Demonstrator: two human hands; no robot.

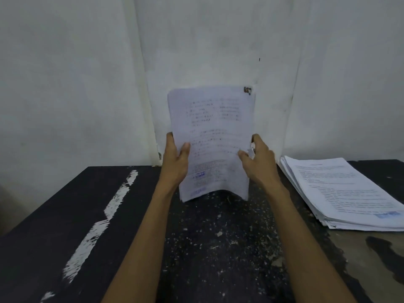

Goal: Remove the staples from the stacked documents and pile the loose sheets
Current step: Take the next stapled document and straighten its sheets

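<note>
L hand (175,159) + R hand (259,159) grip doc (213,127) by sides, upright over table (61,204); pile (341,191) right.

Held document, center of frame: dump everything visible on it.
The document is a thin sheaf of white paper with blurred printed lines and a blue mark near its lower left. It is held upright over the dark table, bottom edge bowed. The left hand grips its left edge, the right hand its right. Text unreadable.

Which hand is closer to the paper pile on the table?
Right. The right hand grips the document beside the pile; the left hand grips its far edge.
</note>
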